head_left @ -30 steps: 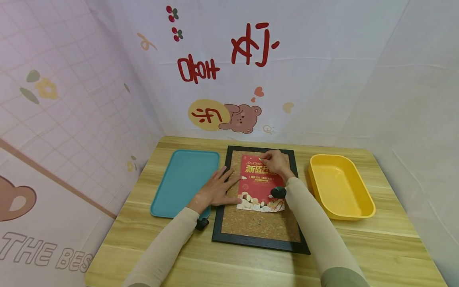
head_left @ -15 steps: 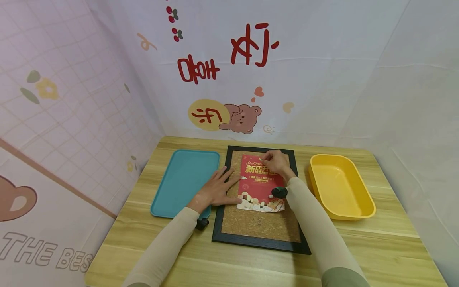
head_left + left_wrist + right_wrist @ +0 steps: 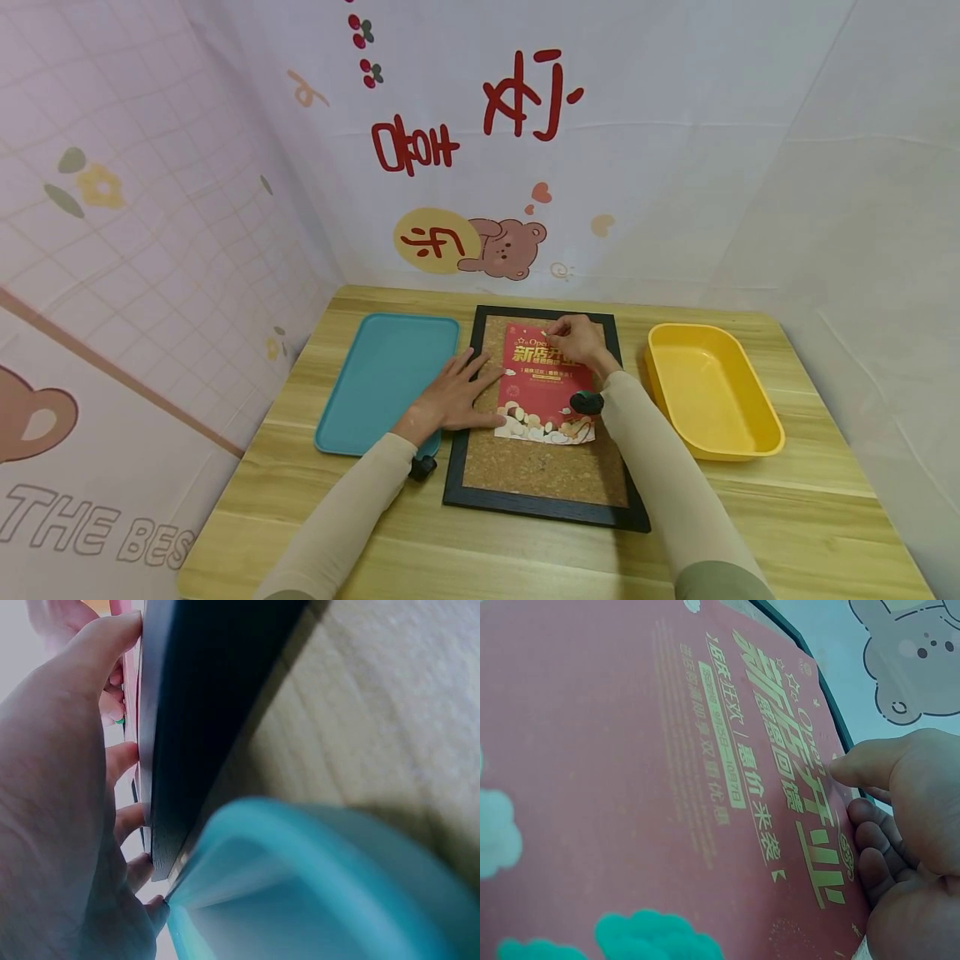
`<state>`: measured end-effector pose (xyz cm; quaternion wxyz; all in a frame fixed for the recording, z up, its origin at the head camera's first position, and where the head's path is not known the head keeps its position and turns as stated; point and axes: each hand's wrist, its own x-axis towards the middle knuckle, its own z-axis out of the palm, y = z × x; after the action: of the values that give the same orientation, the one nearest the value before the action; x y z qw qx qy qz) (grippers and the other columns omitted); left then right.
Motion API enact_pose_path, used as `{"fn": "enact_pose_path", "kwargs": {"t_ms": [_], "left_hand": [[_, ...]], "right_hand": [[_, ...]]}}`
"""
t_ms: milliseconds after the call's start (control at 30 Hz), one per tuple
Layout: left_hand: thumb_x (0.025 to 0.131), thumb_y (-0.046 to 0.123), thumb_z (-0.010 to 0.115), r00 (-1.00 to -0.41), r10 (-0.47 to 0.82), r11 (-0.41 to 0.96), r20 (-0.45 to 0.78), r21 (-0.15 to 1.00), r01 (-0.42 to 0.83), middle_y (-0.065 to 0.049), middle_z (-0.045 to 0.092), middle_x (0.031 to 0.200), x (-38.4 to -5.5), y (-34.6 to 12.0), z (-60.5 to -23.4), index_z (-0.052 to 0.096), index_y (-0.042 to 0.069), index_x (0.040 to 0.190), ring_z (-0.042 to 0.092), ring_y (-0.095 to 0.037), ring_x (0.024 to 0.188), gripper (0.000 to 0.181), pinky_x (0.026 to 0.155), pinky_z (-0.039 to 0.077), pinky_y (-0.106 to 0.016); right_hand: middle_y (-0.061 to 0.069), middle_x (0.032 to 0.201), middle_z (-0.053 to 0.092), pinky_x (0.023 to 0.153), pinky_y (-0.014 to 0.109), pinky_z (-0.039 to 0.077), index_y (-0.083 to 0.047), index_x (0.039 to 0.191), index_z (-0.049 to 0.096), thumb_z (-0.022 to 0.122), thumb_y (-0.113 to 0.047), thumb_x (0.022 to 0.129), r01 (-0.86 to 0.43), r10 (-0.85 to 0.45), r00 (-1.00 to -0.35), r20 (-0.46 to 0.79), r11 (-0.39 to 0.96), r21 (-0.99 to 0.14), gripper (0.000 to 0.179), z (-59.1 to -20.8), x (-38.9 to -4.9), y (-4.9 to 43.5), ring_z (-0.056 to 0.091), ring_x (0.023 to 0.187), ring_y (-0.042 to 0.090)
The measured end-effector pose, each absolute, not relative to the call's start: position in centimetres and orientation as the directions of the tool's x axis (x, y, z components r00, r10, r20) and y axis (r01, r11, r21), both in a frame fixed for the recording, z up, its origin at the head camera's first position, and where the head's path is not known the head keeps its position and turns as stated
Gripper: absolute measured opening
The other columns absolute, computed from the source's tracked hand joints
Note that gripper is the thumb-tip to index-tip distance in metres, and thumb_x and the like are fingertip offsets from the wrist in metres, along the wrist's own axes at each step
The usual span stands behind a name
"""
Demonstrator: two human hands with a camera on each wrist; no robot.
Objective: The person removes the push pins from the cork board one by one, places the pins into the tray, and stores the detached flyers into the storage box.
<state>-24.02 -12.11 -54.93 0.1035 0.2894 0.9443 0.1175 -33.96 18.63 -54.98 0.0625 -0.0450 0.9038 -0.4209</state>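
A red poster (image 3: 543, 392) with gold lettering lies on a cork board (image 3: 543, 473) with a black frame. My left hand (image 3: 450, 398) rests with spread fingers across the board's left frame, its thumb at the poster's lower left corner. At the poster's top, my right hand (image 3: 579, 340) pinches a small green pushpin (image 3: 546, 333) between thumb and fingers. In the left wrist view, a bit of green shows at the right fingertips. The right wrist view has the right hand (image 3: 904, 825) over the poster's upper part, its other fingers curled in; the pin is hidden there.
A blue tray (image 3: 390, 379) lies left of the board, partly under the left wrist. To the right stands a deep yellow tray (image 3: 712, 400). All are on a wood-grain table (image 3: 465, 554), with a printed cloth wall behind.
The right wrist has shifted very slightly to the right, with its fingertips at the same spot on the poster. The left hand, board and trays look unmoved.
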Motion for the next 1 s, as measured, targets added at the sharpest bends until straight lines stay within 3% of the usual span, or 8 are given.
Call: {"fn": "enact_pose_path", "kwargs": {"t_ms": [633,1000], "left_hand": [[0.102,0.076,0.067,-0.815,0.563,0.811,-0.139,0.284,0.512,-0.013,0.022,0.19,-23.9,-11.9,-54.6,0.037,0.029,0.179,0.011,-0.046,0.179,0.095,0.145,0.017,-0.07],[0.102,0.076,0.067,-0.814,0.566,0.809,-0.133,0.283,0.516,-0.014,0.022,0.19,-24.0,-12.0,-54.8,0.037,0.029,0.179,0.011,-0.047,0.179,0.095,0.145,0.017,-0.07]], "right_hand": [[0.014,0.115,0.072,0.075,0.031,0.053,-0.006,0.112,0.077,0.071,-0.019,0.112,-0.071,-0.246,-0.964,-0.1,0.599,-0.797,0.014,-54.7,-33.7,19.2,0.061,0.094,0.025],[0.015,0.117,0.072,0.087,0.033,0.057,-0.006,0.117,0.077,0.073,-0.021,0.111,-0.069,-0.261,-0.96,-0.104,0.579,-0.813,0.017,-53.5,-32.8,19.5,0.063,0.102,0.026]]}}
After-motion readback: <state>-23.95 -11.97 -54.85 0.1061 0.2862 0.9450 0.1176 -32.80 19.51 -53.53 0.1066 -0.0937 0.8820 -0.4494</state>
